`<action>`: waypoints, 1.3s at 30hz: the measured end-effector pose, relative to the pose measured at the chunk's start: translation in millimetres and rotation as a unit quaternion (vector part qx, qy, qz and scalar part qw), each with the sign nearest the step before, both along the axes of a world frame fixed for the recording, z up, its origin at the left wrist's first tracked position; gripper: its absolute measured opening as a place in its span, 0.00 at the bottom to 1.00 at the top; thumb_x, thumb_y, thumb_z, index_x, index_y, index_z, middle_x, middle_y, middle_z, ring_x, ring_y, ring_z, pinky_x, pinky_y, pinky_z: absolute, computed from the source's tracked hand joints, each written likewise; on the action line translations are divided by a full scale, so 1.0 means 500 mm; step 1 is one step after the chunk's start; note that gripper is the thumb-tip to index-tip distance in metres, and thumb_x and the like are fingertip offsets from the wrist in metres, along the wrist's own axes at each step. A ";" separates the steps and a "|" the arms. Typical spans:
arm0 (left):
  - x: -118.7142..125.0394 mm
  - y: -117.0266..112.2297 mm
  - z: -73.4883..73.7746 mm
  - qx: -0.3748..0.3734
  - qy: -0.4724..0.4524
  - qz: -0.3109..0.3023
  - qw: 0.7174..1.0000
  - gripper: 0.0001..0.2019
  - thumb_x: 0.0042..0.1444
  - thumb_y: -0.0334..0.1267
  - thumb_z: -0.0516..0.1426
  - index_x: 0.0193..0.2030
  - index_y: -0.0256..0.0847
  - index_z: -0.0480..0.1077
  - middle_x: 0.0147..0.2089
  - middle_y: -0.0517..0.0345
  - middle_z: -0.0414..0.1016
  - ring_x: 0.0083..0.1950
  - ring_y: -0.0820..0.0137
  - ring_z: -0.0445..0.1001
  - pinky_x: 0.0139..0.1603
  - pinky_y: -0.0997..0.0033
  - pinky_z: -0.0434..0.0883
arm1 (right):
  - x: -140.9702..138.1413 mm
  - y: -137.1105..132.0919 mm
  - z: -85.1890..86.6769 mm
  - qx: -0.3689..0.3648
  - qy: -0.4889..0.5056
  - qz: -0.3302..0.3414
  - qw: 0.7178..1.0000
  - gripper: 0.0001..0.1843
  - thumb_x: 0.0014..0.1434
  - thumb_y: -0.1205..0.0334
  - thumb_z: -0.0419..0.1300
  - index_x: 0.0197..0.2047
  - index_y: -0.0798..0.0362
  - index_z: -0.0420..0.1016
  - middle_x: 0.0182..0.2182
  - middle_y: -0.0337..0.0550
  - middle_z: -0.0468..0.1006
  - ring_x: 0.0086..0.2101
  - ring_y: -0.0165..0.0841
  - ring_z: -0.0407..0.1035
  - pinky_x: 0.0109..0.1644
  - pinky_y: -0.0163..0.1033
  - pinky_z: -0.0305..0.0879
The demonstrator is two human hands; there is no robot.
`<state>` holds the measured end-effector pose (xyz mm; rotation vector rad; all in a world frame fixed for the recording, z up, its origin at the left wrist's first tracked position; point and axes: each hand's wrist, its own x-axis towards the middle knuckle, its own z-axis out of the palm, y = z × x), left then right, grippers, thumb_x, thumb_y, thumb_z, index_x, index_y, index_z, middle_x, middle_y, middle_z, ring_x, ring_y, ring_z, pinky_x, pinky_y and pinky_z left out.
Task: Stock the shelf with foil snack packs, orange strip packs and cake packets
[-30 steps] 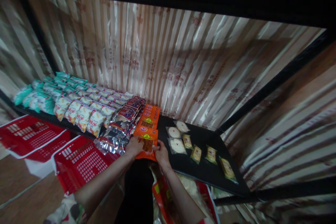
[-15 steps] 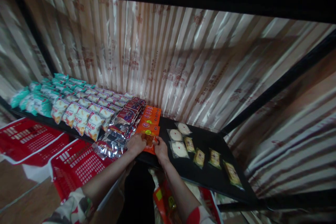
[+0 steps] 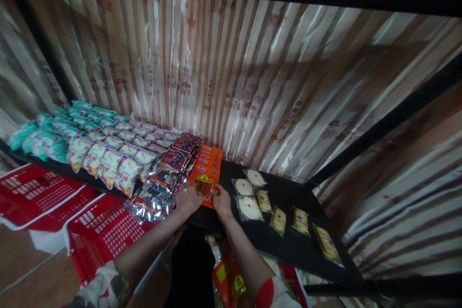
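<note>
My left hand and my right hand both pinch the near corners of an orange snack packet lying flat on the black shelf. The packet tops a row of like orange packets running toward the back. Silver foil packets lie just left of my left hand. Clear bags with round white cakes lie just right of my right hand.
White-and-red snack bags and teal bags fill the shelf's left part. Small yellow-brown packets lie at the right. Red baskets stand below left. More orange packets sit below the shelf. Striped shiny cloth backs the shelf.
Both hands have pushed the orange packet further onto the shelf, over the row of orange packets; it hung over the front edge a second ago. The view has shifted slightly.
</note>
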<state>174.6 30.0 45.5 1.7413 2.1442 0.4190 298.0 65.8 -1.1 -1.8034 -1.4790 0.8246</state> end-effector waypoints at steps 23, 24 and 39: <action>0.029 0.096 -0.028 0.052 0.012 -0.138 0.989 0.22 0.54 0.34 0.47 0.56 0.33 0.64 0.61 0.46 0.62 0.64 0.61 0.54 0.65 0.62 0.47 | 0.009 0.022 -0.031 0.007 0.045 0.029 0.999 0.20 0.52 0.66 0.52 0.48 0.59 0.71 0.40 0.49 0.79 0.38 0.35 0.73 0.44 0.35 0.65; 0.030 0.104 -0.031 0.053 0.011 -0.155 0.986 0.23 0.55 0.34 0.46 0.58 0.35 0.62 0.61 0.49 0.61 0.64 0.62 0.53 0.66 0.61 0.46 | 0.010 0.022 -0.032 0.011 0.044 0.030 0.999 0.20 0.52 0.66 0.52 0.48 0.59 0.71 0.41 0.49 0.78 0.39 0.35 0.73 0.44 0.35 0.65; 0.018 0.176 -0.097 0.045 0.040 -0.161 0.985 0.21 0.57 0.37 0.46 0.58 0.40 0.61 0.59 0.51 0.65 0.64 0.62 0.53 0.64 0.58 0.47 | 0.013 0.033 -0.028 0.007 0.057 0.020 0.998 0.20 0.53 0.66 0.52 0.49 0.59 0.71 0.38 0.49 0.79 0.40 0.35 0.73 0.45 0.36 0.65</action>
